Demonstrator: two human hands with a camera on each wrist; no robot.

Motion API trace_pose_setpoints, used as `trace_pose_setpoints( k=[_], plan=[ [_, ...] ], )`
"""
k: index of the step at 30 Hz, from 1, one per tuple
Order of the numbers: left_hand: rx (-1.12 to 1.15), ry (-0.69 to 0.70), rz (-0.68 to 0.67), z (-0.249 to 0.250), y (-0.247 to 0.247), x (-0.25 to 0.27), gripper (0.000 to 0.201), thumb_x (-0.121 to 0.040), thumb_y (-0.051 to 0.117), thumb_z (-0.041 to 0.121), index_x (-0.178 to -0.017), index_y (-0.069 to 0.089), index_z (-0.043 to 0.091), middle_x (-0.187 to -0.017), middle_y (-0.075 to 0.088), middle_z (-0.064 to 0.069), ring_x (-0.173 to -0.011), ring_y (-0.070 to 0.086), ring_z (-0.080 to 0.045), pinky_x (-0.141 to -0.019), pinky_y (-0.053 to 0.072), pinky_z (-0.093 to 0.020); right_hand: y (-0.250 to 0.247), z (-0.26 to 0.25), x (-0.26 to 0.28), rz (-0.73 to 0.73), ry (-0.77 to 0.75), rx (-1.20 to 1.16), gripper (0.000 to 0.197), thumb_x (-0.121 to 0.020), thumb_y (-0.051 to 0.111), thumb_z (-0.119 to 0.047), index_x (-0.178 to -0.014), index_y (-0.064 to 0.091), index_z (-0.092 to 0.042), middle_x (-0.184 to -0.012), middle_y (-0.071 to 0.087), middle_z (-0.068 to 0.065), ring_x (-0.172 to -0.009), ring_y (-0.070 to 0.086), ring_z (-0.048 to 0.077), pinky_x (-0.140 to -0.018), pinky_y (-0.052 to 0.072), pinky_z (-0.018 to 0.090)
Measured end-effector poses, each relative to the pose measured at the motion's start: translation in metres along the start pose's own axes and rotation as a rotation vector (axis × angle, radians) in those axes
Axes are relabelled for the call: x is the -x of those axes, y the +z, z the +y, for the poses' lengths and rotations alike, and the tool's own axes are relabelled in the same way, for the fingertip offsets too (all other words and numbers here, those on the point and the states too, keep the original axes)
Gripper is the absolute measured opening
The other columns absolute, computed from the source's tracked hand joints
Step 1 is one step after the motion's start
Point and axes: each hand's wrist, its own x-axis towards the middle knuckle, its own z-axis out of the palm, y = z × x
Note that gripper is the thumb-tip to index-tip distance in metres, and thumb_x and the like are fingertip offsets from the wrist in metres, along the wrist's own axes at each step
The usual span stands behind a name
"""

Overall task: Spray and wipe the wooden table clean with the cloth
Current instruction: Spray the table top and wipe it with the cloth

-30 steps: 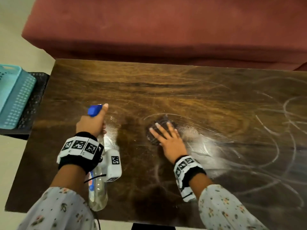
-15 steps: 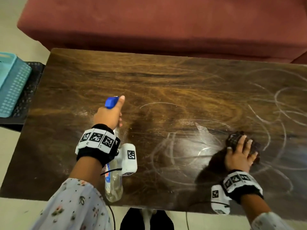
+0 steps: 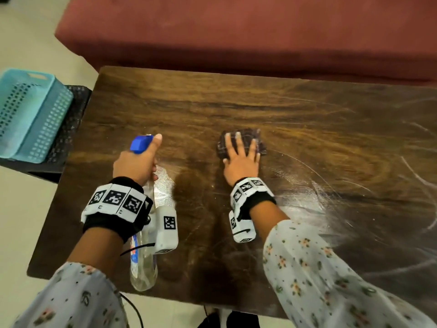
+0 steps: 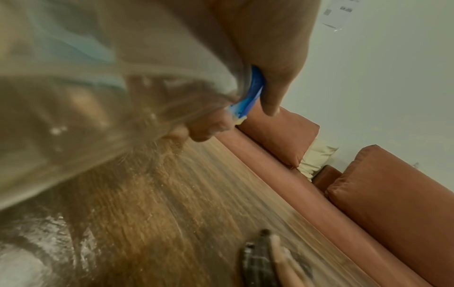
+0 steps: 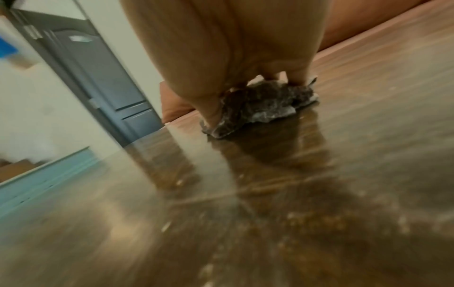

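Note:
The dark wooden table point(image 3: 260, 102) fills the head view, streaked with white wet smears on its right half. My left hand point(image 3: 136, 162) grips a clear spray bottle point(image 3: 143, 268) with a blue nozzle point(image 3: 141, 143), held over the table's left part; the blue head point(image 4: 253, 91) also shows in the left wrist view. My right hand point(image 3: 241, 159) lies flat with spread fingers on a dark crumpled cloth point(image 3: 253, 138), pressing it to the table near the middle. The cloth point(image 5: 260, 103) bunches under the fingers in the right wrist view.
A dark red sofa point(image 3: 236, 31) runs along the table's far edge. A turquoise perforated basket point(image 3: 28, 114) sits on a black stand left of the table. The table's near edge point(image 3: 165, 297) is close to my body, with pale floor point(image 3: 21, 233) left of it.
My right hand has swept the cloth from the table's right side back left to the middle, leaving fresh arcs of wet smear. The left hand still holds the bottle in much the same place.

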Motion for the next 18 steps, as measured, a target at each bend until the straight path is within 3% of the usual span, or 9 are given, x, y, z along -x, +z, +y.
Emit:
trace_pose_setpoints(
  k=[4,8,11,13,15,18],
  plan=[
    [-0.012,0.014,-0.006,0.005,0.002,0.002,0.049,-0.077,0.060,0.064,-0.062,0.054,0.017,-0.059,0.057,-0.003,-0.048,0.053,-0.022,-0.070,0.048,-0.036,0.025,-0.007,0.016,-0.075,-0.263,0.142,0.083,-0.090,0.042,-0.003,-0.143,-0.006,-0.046,-0.157,-0.009,-0.016,-0.144,-0.014,0.028,-0.117,0.002,0.047],
    [-0.043,0.005,-0.042,0.022,0.024,0.015,0.055,-0.074,0.060,0.067,-0.057,0.054,0.015,-0.057,0.058,-0.005,-0.050,0.055,-0.026,-0.074,0.050,-0.039,-0.002,0.058,0.027,-0.078,-0.370,0.276,0.096,-0.083,0.041,0.009,-0.140,-0.008,-0.052,-0.156,-0.007,-0.021,-0.145,-0.009,0.024,-0.117,0.008,0.043],
    [-0.078,0.014,-0.068,0.025,0.038,0.023,0.058,-0.073,0.058,0.070,-0.056,0.056,0.014,-0.058,0.060,-0.006,-0.055,0.058,-0.029,-0.074,0.050,-0.039,-0.027,0.127,0.027,0.001,-0.268,0.242,0.100,-0.079,0.044,0.007,-0.134,-0.011,-0.057,-0.156,0.002,-0.020,-0.146,0.000,0.025,-0.117,0.017,0.047],
    [-0.084,0.018,-0.095,0.032,0.054,0.031,0.058,-0.074,0.057,0.069,-0.057,0.056,0.014,-0.057,0.060,-0.005,-0.053,0.058,-0.027,-0.072,0.050,-0.036,-0.050,0.180,0.038,0.110,-0.148,0.207,0.096,-0.076,0.046,0.007,-0.136,0.000,-0.053,-0.156,0.013,-0.013,-0.145,0.009,0.029,-0.117,0.018,0.045],
    [-0.088,0.024,-0.126,0.034,0.067,0.037,0.056,-0.077,0.057,0.067,-0.058,0.056,0.014,-0.054,0.058,-0.003,-0.046,0.057,-0.021,-0.065,0.048,-0.030,-0.066,0.229,0.058,0.208,-0.029,0.143,0.085,-0.076,0.048,0.010,-0.142,0.020,-0.036,-0.154,0.024,-0.001,-0.142,0.018,0.032,-0.119,0.012,0.039],
    [-0.092,0.038,-0.153,0.033,0.077,0.044,0.056,-0.079,0.056,0.066,-0.059,0.056,0.013,-0.055,0.058,-0.003,-0.045,0.057,-0.019,-0.060,0.044,-0.028,-0.071,0.280,0.103,0.342,0.139,0.084,0.070,-0.076,0.046,0.002,-0.142,0.031,-0.017,-0.149,0.034,0.017,-0.138,0.029,0.034,-0.116,0.011,0.041]
  ],
)
